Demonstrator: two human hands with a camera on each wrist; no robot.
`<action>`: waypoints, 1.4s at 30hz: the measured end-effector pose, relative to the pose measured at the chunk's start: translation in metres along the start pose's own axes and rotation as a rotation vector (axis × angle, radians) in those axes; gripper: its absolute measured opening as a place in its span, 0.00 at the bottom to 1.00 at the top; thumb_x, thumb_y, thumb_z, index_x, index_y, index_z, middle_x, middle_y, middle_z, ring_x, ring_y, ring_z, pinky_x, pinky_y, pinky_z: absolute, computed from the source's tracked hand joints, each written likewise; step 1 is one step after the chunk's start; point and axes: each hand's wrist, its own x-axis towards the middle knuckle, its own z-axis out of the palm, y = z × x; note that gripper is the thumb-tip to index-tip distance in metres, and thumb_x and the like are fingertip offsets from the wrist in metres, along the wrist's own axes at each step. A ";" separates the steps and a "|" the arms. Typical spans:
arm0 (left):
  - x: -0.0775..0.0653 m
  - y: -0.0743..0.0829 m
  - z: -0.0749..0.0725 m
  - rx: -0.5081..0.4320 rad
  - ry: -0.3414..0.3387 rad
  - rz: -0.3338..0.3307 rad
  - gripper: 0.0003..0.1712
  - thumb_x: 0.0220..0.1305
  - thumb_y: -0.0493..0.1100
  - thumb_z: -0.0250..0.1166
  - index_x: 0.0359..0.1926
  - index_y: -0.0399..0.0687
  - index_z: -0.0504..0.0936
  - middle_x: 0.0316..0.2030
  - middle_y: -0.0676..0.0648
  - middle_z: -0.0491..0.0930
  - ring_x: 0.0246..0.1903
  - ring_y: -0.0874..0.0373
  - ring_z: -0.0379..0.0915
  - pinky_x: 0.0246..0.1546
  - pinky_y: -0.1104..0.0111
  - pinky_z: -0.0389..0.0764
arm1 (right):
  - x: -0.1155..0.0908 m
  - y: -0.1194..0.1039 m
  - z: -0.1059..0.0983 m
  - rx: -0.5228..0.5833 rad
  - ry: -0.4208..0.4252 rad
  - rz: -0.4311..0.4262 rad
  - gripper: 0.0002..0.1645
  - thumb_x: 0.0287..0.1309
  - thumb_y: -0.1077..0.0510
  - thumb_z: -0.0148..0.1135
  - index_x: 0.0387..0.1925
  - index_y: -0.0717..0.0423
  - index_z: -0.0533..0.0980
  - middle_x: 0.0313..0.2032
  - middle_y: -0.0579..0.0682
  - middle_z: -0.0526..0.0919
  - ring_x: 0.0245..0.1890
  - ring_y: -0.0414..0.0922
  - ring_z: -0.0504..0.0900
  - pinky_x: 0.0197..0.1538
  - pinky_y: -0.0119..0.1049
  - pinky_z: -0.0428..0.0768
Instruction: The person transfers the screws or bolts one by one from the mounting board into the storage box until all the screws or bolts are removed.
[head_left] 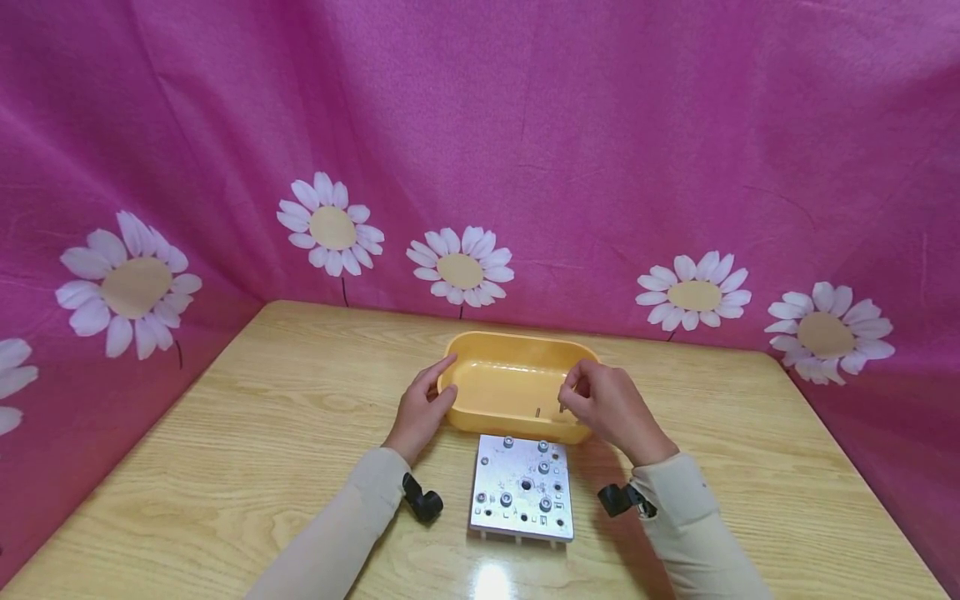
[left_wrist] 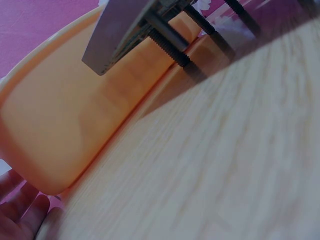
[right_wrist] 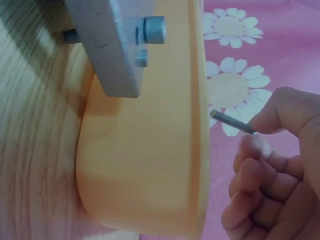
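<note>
My right hand (head_left: 611, 408) pinches a small grey metal pin (right_wrist: 232, 122) between thumb and forefinger, over the right end of a yellow plastic tray (head_left: 517, 428). In the right wrist view the pin sticks out from the fingertips, its far end free; the other fingers are curled in. My left hand (head_left: 422, 410) rests at the tray's left end, thumb and forefinger spread over the rim. Another short pin (head_left: 537, 412) lies inside the tray near its front wall. Just in front of the tray stands a square metal plate (head_left: 517, 479) with several socket-head screws and holes.
Threaded screw ends (left_wrist: 170, 47) reach below the plate and hold it off the wooden table (head_left: 300, 467). A pink curtain (head_left: 570, 167) with white flowers closes off the back and sides. Black wrist cameras (head_left: 426, 505) sit on both cuffs, beside the plate.
</note>
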 end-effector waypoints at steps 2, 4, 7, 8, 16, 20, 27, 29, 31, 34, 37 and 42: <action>0.000 0.000 0.000 0.001 0.000 -0.006 0.28 0.66 0.39 0.57 0.68 0.45 0.69 0.64 0.40 0.67 0.59 0.43 0.68 0.60 0.57 0.71 | 0.000 0.001 0.001 -0.005 0.002 0.000 0.02 0.53 0.60 0.60 0.28 0.54 0.74 0.20 0.45 0.77 0.19 0.42 0.72 0.20 0.32 0.72; 0.005 -0.009 0.001 -0.002 0.000 -0.017 0.28 0.66 0.38 0.58 0.68 0.46 0.69 0.65 0.40 0.66 0.60 0.43 0.67 0.60 0.57 0.71 | 0.001 0.002 0.003 -0.007 0.000 0.003 0.03 0.53 0.61 0.60 0.29 0.54 0.74 0.21 0.45 0.77 0.20 0.41 0.72 0.20 0.32 0.72; 0.013 -0.024 0.003 -0.007 0.006 -0.022 0.29 0.66 0.39 0.58 0.68 0.49 0.69 0.65 0.41 0.66 0.60 0.45 0.67 0.60 0.56 0.70 | 0.001 0.003 0.004 -0.011 -0.010 0.004 0.03 0.53 0.61 0.61 0.29 0.56 0.74 0.21 0.46 0.76 0.21 0.41 0.72 0.21 0.32 0.72; 0.016 -0.030 0.004 -0.007 0.008 -0.024 0.29 0.66 0.39 0.58 0.68 0.51 0.70 0.66 0.42 0.66 0.60 0.46 0.67 0.61 0.56 0.70 | 0.001 0.004 0.004 -0.010 -0.013 0.006 0.03 0.53 0.61 0.61 0.29 0.56 0.74 0.21 0.46 0.76 0.21 0.41 0.72 0.21 0.32 0.72; 0.021 -0.042 0.005 0.004 0.021 -0.037 0.27 0.66 0.43 0.60 0.66 0.62 0.72 0.65 0.49 0.67 0.59 0.53 0.68 0.60 0.59 0.71 | 0.002 0.004 0.007 -0.001 -0.036 0.031 0.05 0.54 0.60 0.61 0.32 0.56 0.74 0.23 0.46 0.79 0.22 0.42 0.74 0.24 0.33 0.75; 0.021 -0.041 0.004 0.011 0.020 -0.038 0.27 0.66 0.43 0.59 0.66 0.63 0.72 0.65 0.49 0.67 0.59 0.53 0.68 0.60 0.59 0.71 | 0.002 0.006 0.009 0.015 -0.063 0.048 0.04 0.58 0.61 0.60 0.34 0.57 0.73 0.24 0.45 0.82 0.22 0.42 0.75 0.24 0.33 0.76; 0.019 -0.037 0.004 0.007 0.015 -0.036 0.27 0.66 0.43 0.59 0.66 0.61 0.72 0.65 0.49 0.67 0.59 0.52 0.68 0.60 0.59 0.71 | 0.002 0.006 0.012 0.020 -0.071 0.049 0.06 0.60 0.61 0.60 0.38 0.58 0.73 0.25 0.46 0.83 0.22 0.42 0.76 0.24 0.33 0.77; 0.020 -0.037 0.005 0.010 0.018 -0.045 0.27 0.66 0.43 0.59 0.66 0.63 0.72 0.64 0.50 0.67 0.59 0.53 0.68 0.60 0.60 0.71 | 0.002 0.007 0.012 0.022 -0.069 0.046 0.10 0.60 0.61 0.61 0.42 0.59 0.72 0.27 0.48 0.84 0.23 0.42 0.77 0.25 0.33 0.78; 0.022 -0.042 0.005 0.010 0.022 -0.043 0.27 0.66 0.44 0.59 0.65 0.65 0.72 0.64 0.52 0.68 0.58 0.55 0.68 0.60 0.61 0.71 | 0.003 0.007 0.012 0.016 -0.062 0.034 0.15 0.59 0.60 0.62 0.47 0.59 0.71 0.29 0.50 0.85 0.25 0.42 0.79 0.27 0.34 0.79; 0.021 -0.041 0.005 0.008 0.021 -0.029 0.27 0.66 0.43 0.59 0.66 0.63 0.72 0.64 0.51 0.67 0.58 0.54 0.68 0.59 0.60 0.72 | 0.003 0.008 0.012 -0.002 -0.047 0.015 0.22 0.58 0.59 0.65 0.52 0.58 0.69 0.30 0.53 0.85 0.27 0.42 0.81 0.29 0.35 0.80; 0.021 -0.041 0.005 -0.001 0.019 -0.017 0.27 0.66 0.43 0.59 0.66 0.62 0.72 0.64 0.49 0.67 0.58 0.53 0.69 0.59 0.59 0.72 | 0.003 0.006 0.012 -0.012 -0.047 0.014 0.24 0.57 0.59 0.65 0.53 0.57 0.69 0.30 0.54 0.85 0.27 0.42 0.81 0.29 0.35 0.80; 0.020 -0.041 0.005 -0.003 0.021 -0.021 0.27 0.66 0.42 0.59 0.66 0.62 0.72 0.64 0.49 0.68 0.58 0.54 0.69 0.59 0.60 0.72 | 0.003 0.000 0.009 -0.012 -0.064 0.016 0.25 0.57 0.57 0.65 0.54 0.56 0.68 0.31 0.52 0.84 0.27 0.43 0.80 0.29 0.34 0.80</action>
